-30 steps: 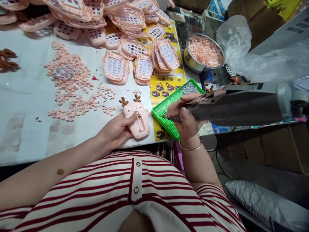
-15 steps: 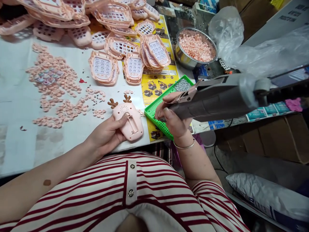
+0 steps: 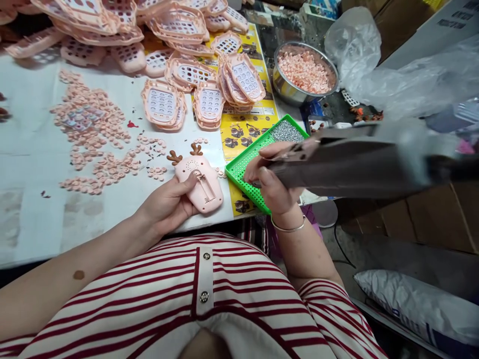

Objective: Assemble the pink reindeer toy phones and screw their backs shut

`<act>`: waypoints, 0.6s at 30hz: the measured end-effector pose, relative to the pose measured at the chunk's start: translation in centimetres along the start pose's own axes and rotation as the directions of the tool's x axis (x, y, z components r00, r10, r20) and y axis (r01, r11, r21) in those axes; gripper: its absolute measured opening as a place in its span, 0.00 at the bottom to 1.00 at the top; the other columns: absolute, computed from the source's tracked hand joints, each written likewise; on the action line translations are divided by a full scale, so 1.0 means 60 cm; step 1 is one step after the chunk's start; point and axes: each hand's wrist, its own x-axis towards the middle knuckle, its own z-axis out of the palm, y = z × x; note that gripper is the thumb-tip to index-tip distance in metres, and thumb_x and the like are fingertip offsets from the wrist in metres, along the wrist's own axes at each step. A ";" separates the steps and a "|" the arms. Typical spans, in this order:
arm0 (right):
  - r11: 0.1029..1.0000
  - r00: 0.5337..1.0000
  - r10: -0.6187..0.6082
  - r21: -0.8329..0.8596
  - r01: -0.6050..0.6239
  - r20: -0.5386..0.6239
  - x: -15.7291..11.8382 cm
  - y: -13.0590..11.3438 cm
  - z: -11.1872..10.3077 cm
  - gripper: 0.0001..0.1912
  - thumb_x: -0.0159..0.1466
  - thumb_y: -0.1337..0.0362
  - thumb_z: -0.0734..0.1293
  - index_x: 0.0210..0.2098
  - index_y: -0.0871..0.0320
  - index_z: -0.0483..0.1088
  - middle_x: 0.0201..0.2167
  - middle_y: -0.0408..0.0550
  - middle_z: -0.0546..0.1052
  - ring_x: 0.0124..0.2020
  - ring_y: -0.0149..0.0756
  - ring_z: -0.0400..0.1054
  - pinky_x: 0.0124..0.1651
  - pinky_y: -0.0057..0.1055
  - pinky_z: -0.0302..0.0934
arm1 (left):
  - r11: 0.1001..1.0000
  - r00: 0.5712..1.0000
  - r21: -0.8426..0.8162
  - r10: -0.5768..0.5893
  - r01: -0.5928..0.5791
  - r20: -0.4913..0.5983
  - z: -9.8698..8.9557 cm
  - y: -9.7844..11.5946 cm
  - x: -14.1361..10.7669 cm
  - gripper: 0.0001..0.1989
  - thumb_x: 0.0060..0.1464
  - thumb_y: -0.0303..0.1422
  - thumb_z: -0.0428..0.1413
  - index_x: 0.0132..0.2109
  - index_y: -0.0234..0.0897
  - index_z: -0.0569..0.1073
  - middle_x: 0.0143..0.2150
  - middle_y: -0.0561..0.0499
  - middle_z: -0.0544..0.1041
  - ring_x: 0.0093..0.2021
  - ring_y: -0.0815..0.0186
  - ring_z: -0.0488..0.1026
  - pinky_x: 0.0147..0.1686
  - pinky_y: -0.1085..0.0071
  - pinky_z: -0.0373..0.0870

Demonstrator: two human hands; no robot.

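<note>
My left hand (image 3: 174, 199) grips a pink toy phone (image 3: 198, 169) with brown antlers by its left side, thumb on its back beside the open battery compartment. Screw holes show near the phone's corners. In my right hand (image 3: 275, 179) is a dark grey electric screwdriver (image 3: 344, 162), its body pointing right and blurred by motion. That hand is over a green perforated tray (image 3: 239, 167), which holds small silver screws (image 3: 287, 131) at its far end. Whether the fingertips of my right hand also pinch a screw cannot be seen.
Pink phone shells (image 3: 160, 104) are piled along the back of the table. Loose pink button pieces (image 3: 93, 119) spread over the left. A steel bowl (image 3: 279, 89) of pink parts stands at the back right, near clear plastic bags (image 3: 354, 40). A stuffed sack (image 3: 419, 299) lies low at right.
The electric screwdriver has swung slightly down and to the right with my right hand. My left hand and the toy phone have barely moved. The view has shifted a little.
</note>
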 end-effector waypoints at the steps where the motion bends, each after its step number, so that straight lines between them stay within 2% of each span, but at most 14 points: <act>1: 0.998 0.998 -0.066 0.018 0.066 -0.019 0.000 -0.016 0.001 0.17 0.61 0.45 0.70 0.42 0.46 0.68 0.22 0.37 0.67 0.21 0.33 0.68 0.23 0.33 0.66 | 1.000 1.000 -0.005 -0.001 0.001 -0.003 0.001 0.000 0.001 0.16 0.64 0.25 0.55 0.57 0.37 0.76 0.53 0.43 0.81 0.53 0.58 0.79 0.49 0.59 0.82; 4: 0.980 0.979 -0.194 0.037 0.197 -0.056 -0.004 -0.067 0.012 0.14 0.63 0.47 0.69 0.43 0.45 0.68 0.21 0.36 0.68 0.19 0.31 0.66 0.23 0.32 0.65 | 0.999 1.000 -0.038 0.004 -0.004 -0.002 0.004 -0.002 0.003 0.16 0.63 0.25 0.57 0.56 0.38 0.76 0.50 0.44 0.82 0.51 0.57 0.79 0.46 0.60 0.83; 7: 0.966 0.982 -0.186 0.183 0.180 0.016 -0.019 -0.097 0.038 0.11 0.64 0.53 0.69 0.46 0.43 0.69 0.22 0.35 0.70 0.20 0.30 0.66 0.23 0.30 0.65 | 0.997 1.000 -0.079 0.010 -0.010 0.002 0.009 -0.003 0.007 0.15 0.61 0.25 0.59 0.55 0.37 0.76 0.47 0.44 0.82 0.48 0.57 0.80 0.45 0.60 0.82; 9: 0.952 0.983 -0.148 0.284 0.111 0.111 -0.033 -0.100 0.058 0.12 0.64 0.55 0.69 0.47 0.44 0.70 0.23 0.35 0.70 0.20 0.29 0.66 0.23 0.30 0.65 | 0.995 1.000 -0.094 0.012 -0.012 0.002 0.011 -0.002 0.008 0.14 0.60 0.25 0.59 0.54 0.35 0.75 0.44 0.43 0.82 0.44 0.57 0.80 0.43 0.59 0.81; 12: 0.953 0.975 -0.090 0.303 0.024 0.206 -0.049 -0.093 0.083 0.11 0.65 0.53 0.69 0.47 0.42 0.69 0.22 0.34 0.69 0.19 0.28 0.64 0.25 0.29 0.63 | 0.995 1.000 -0.099 0.021 -0.021 0.001 0.013 -0.001 0.008 0.12 0.62 0.26 0.58 0.52 0.33 0.74 0.40 0.44 0.81 0.38 0.60 0.79 0.37 0.62 0.80; 15: 0.957 0.973 -0.068 0.292 0.001 0.220 -0.053 -0.090 0.096 0.11 0.65 0.52 0.70 0.45 0.42 0.68 0.22 0.34 0.68 0.19 0.28 0.63 0.25 0.28 0.62 | 0.993 0.999 -0.115 0.033 -0.031 0.022 0.012 -0.002 0.008 0.10 0.63 0.26 0.57 0.51 0.33 0.73 0.37 0.46 0.80 0.35 0.62 0.78 0.33 0.67 0.78; 18: 0.961 0.976 -0.048 0.277 -0.014 0.215 -0.052 -0.091 0.101 0.11 0.64 0.51 0.71 0.44 0.43 0.69 0.21 0.34 0.67 0.19 0.29 0.63 0.25 0.28 0.62 | 0.989 0.999 -0.147 0.037 -0.031 0.040 0.009 -0.004 0.012 0.09 0.63 0.25 0.57 0.50 0.33 0.73 0.38 0.47 0.80 0.35 0.64 0.78 0.34 0.68 0.78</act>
